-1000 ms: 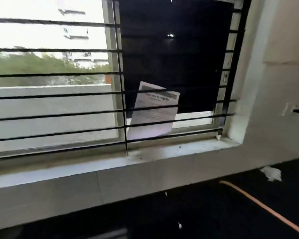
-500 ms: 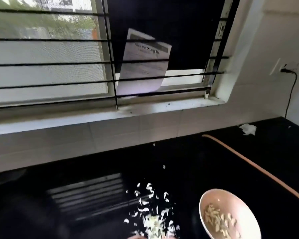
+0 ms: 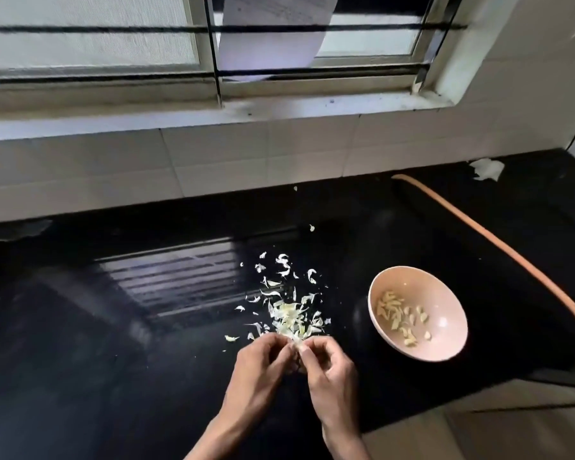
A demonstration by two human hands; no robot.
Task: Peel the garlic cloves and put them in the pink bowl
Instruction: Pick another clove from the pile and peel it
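Fingers [image 3: 278, 345] of the left hand [image 3: 263, 363] and the right hand [image 3: 327, 363] are curled inward with their tips together, pinching one garlic clove [image 3: 295, 346] between them. The clove is largely covered by the fingers; only a small pale part shows at the point where the tips meet. Whether skin remains on it cannot be told. Both hands are held just above the black bench [image 3: 113, 343].

Directly beyond the fingers, nearly touching the tips, lies a heap of loose skins [image 3: 292, 318]. The heap is densest next to the fingers and thins into single flakes farther away from them. One flake [image 3: 311, 228] lies well beyond the rest.

To the right of the fingers, near but apart from the right hand, the pink bowl [image 3: 445, 303] stands on the bench. Peeled cloves [image 3: 397, 313] lie inside it, mostly against the wall of the bowl nearest the fingers.

Farther right, past the bowl, an orange tube [image 3: 512, 257] runs across the bench in a long curve. A white scrap [image 3: 487, 169] lies at the far right corner, well apart from the fingers.

Beyond the fingers the bench ends at a tiled wall [image 3: 246, 161]. Above that is a window sill [image 3: 312, 106] with dark horizontal bars [image 3: 113, 28]. A sheet of paper [image 3: 273, 38] leans behind the bars; its print is too blurred to read.
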